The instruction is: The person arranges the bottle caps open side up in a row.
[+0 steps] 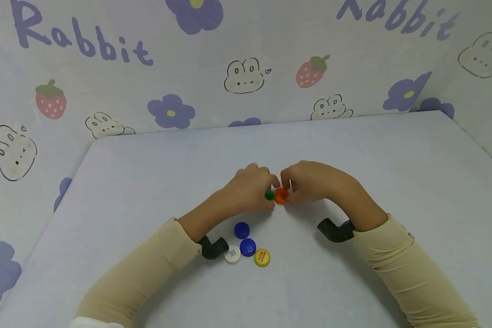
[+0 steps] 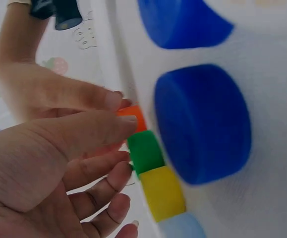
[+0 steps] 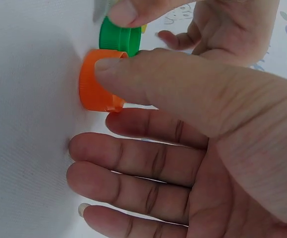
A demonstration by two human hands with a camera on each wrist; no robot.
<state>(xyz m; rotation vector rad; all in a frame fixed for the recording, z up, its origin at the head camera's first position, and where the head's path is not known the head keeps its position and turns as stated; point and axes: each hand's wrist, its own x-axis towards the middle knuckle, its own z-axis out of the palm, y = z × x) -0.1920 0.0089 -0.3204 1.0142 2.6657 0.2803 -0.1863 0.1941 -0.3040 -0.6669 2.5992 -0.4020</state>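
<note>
Cannot see yellow cap point(image 2: 163, 193) or pale blue cap point(image 2: 183, 228) from head; hidden behind left hand point(image 1: 250, 189), with pale blue cut off at bottom of left wrist view. Readable there as a row: orange cap point(image 3: 91, 84), green cap point(image 3: 114, 38), yellow, pale blue, side by side. Cannot make out fingertip contact on far sides of orange and green.

In left grip, narrow: green, pinched. In right hand point(image 1: 313, 180), grip likewise narrow: orange, held next to green, mid-surface point(image 1: 168, 168).

Nearer the body, past left forearm: two blue caps point(image 1: 248, 247), white cap point(image 1: 232, 254), printed yellow cap point(image 1: 262, 258), clustered; too small to read the lettering. Close against white cap in head view: left wrist camera point(image 1: 214, 248).

Behind far edge, well beyond both hands: patterned cloth point(image 1: 205, 59). To right of right forearm and toward far edge: broad stretches of surface. Cannot see near edge.
</note>
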